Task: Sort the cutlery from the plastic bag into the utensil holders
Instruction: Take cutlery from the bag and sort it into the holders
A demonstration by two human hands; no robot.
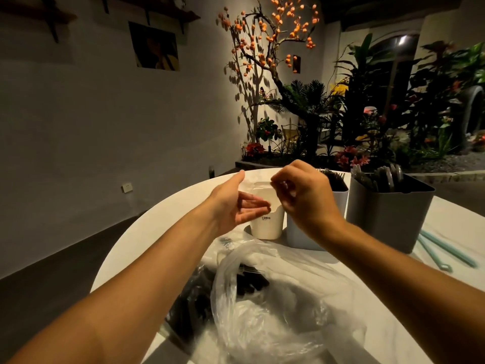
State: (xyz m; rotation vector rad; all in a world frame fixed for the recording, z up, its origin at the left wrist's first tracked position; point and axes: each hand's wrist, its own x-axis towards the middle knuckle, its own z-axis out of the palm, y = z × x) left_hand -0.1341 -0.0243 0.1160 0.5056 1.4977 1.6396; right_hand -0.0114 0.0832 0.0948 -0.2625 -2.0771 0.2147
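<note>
Over the white holder [266,227] our left hand [236,206] hangs with fingers straight and empty, while our right hand [304,198] curls in a pinch; whether it holds anything, we cannot tell. Right of it stand two grey holders [391,214], already stocked. Next, probably, we reach near for dark cutlery [199,298] in the plastic bag [262,311].

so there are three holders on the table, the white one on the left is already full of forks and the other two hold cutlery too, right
Not quite. The head view shows the white holder on the left with no cutlery visible in it. The forks stand in the middle holder, and the grey holder on the right holds cutlery too. Three holders on the table is correct.
</note>
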